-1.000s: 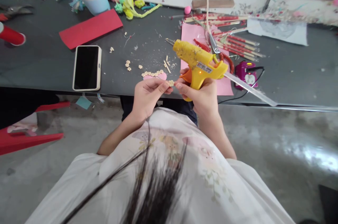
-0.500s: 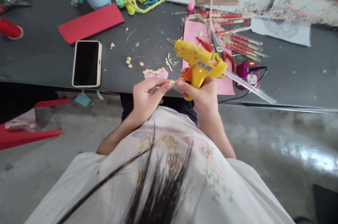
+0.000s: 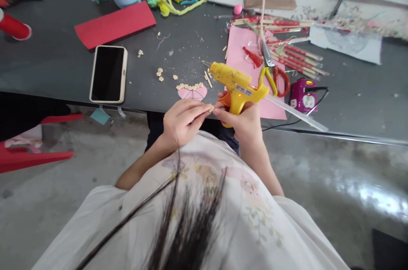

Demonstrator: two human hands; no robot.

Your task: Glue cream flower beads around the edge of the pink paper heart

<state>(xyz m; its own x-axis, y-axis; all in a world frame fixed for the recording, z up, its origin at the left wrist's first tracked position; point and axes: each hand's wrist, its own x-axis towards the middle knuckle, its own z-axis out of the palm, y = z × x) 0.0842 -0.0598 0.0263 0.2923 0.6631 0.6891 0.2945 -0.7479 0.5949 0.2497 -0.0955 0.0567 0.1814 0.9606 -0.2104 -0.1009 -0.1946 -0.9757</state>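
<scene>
Left hand (image 3: 182,121): pinched a small beige flower piece (image 3: 211,108) in the fingers, at the near edge of the worktop (image 3: 350,91).

Right hand (image 3: 247,122): wrapped its fingers round the handle of a yellow glue gun (image 3: 231,77); reached its thumb up to the same flower piece, whether touching or not could not be told.

Glue gun: pointed its nozzle left and slightly away; carried a clear glue stick (image 3: 299,113) out of the rear.

Pink paper shape (image 3: 193,93): lay just beyond the left hand; bore dark lines and, along its far edge, a row of beige flowers (image 3: 190,86).

Loose flower pieces (image 3: 160,74): lay scattered to the left of the pink paper shape.

Short sticks (image 3: 208,80): lay near its right end.

Pink sheet (image 3: 236,40): lay partly behind the glue gun; bore a red tassel (image 3: 254,57) and part of the scissors (image 3: 281,81).

Wrapped sticks (image 3: 298,60): lay beside the pink sheet, to the right.

Purple box (image 3: 304,98): stood right of the scissors, with a black cable attached.

Phone (image 3: 108,74): lay dark-screened, well left of the hands.

Red card (image 3: 116,24): lay just beyond the phone.
</scene>
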